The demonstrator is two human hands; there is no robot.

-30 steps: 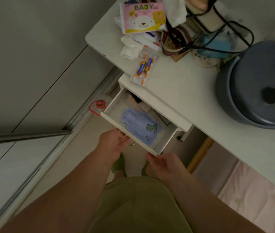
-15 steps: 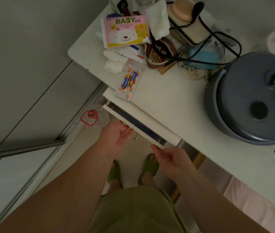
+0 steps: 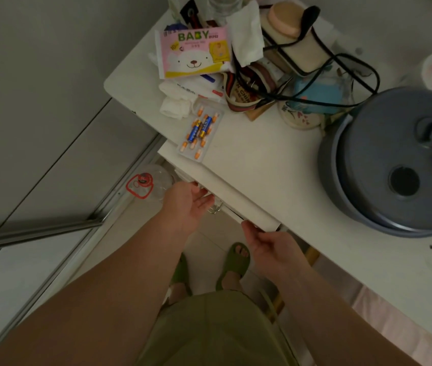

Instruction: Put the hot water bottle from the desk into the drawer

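The white drawer (image 3: 232, 213) under the desk (image 3: 270, 165) is pushed in, only a thin strip of its front showing below the desk edge. The hot water bottle is out of sight inside it. My left hand (image 3: 187, 204) rests flat against the drawer front at its left end, fingers spread beside a small metal handle (image 3: 216, 208). My right hand (image 3: 269, 245) touches the drawer's right end with curled fingertips. Neither hand holds anything.
The desk carries a pink BABY wipes pack (image 3: 193, 54), a blister pack with batteries (image 3: 200, 133), tangled black cables (image 3: 315, 75) and a grey round pot (image 3: 397, 159). A clear bottle with red ring (image 3: 148, 184) lies on the floor. My green slippers (image 3: 234, 262) stand below.
The drawer, open with the blue hot water bottle lying inside, has been pushed shut by both hands. The bottle is now hidden and the view tilted up over the desk.
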